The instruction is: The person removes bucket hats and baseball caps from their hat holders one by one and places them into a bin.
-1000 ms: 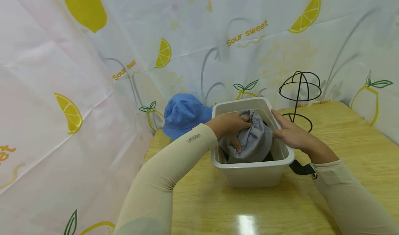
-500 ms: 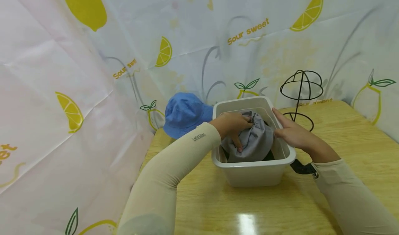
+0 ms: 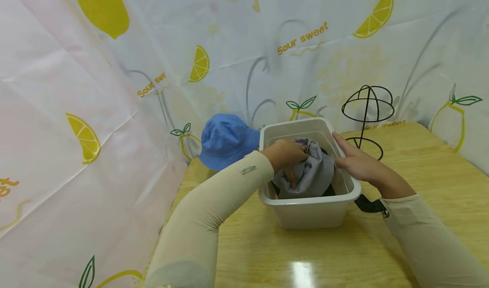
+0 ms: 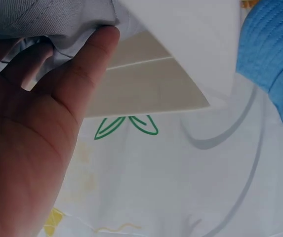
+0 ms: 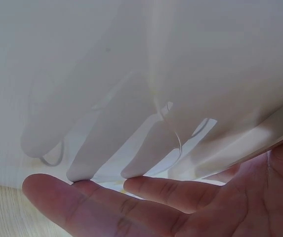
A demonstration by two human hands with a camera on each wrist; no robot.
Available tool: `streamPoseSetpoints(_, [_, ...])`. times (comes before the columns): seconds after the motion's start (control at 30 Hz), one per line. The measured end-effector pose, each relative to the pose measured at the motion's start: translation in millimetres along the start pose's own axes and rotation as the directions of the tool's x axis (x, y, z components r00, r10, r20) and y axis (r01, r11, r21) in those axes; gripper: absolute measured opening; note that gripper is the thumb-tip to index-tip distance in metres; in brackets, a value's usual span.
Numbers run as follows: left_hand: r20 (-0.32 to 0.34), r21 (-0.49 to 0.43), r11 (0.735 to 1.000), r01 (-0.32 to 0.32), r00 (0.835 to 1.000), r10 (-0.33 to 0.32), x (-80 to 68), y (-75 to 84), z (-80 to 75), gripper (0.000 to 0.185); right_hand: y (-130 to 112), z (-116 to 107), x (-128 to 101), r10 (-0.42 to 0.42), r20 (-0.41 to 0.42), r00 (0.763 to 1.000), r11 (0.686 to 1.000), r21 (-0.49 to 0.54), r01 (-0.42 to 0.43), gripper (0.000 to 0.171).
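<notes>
A white plastic tub [image 3: 313, 215] stands on the wooden table with a grey cloth hat [image 3: 315, 175] crumpled inside it. My left hand [image 3: 286, 155] reaches into the tub from the left and grips the hat, thumb toward me and fingers at its far side. In the left wrist view, curled fingers [image 4: 77, 74] meet the hat's stitched grey fabric [image 4: 67, 22]. My right hand [image 3: 357, 163] holds the tub's right side, thumb over the rim. The right wrist view shows its fingers [image 5: 151, 205] along the outer wall [image 5: 106, 74]. Something dark lies under the hat, mostly hidden.
A blue bucket hat [image 3: 227, 139] sits at the back left, close beside the tub. A black wire hat stand [image 3: 365, 118] stands behind and right of it. A lemon-print curtain [image 3: 237, 33] hangs behind and to the left of the table [image 3: 259, 254].
My left hand has moved slightly right and lower in the tub, with the top of the grey hat sinking a little. My right hand keeps its place on the rim.
</notes>
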State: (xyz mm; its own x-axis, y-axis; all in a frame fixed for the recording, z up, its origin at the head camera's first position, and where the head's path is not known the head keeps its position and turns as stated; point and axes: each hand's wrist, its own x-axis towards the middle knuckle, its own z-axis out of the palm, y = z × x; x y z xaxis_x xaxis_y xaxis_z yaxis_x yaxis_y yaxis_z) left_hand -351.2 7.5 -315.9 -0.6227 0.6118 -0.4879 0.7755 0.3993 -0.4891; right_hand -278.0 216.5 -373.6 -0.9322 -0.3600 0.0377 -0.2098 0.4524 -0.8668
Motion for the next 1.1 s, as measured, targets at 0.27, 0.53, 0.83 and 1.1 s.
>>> streamPoseSetpoints(0.27, [-0.004, 0.004, 1.0, 0.004, 1.0, -0.004, -4.6, -0.2, -0.7, 0.111, 1.1, 0.8, 1.0, 0.011, 0.007, 1.0, 1.0, 0.001, -0.011, 0.09])
streamPoseSetpoints(0.53, [-0.069, -0.002, 0.999, -0.034, 0.997, 0.033, -10.2, -4.6, -1.1, 0.102, -0.2, 0.4, 0.5, 0.011, 0.003, 1.0, 1.0, 0.008, -0.011, 0.09])
streamPoseSetpoints(0.83, [-0.014, -0.123, 0.992, -0.004, 1.0, 0.002, -13.7, -18.3, -2.8, 0.116, -0.2, 3.6, -0.6, 0.003, 0.005, 1.0, 1.0, 0.018, -0.003, 0.089])
streamPoseSetpoints(1.1, [-0.046, -0.248, 0.968, -0.03, 0.999, 0.019, -25.8, -36.2, -9.6, 0.116, 0.3, 1.4, 0.1, -0.01, 0.003, 1.0, 1.0, 0.007, 0.01, 0.09])
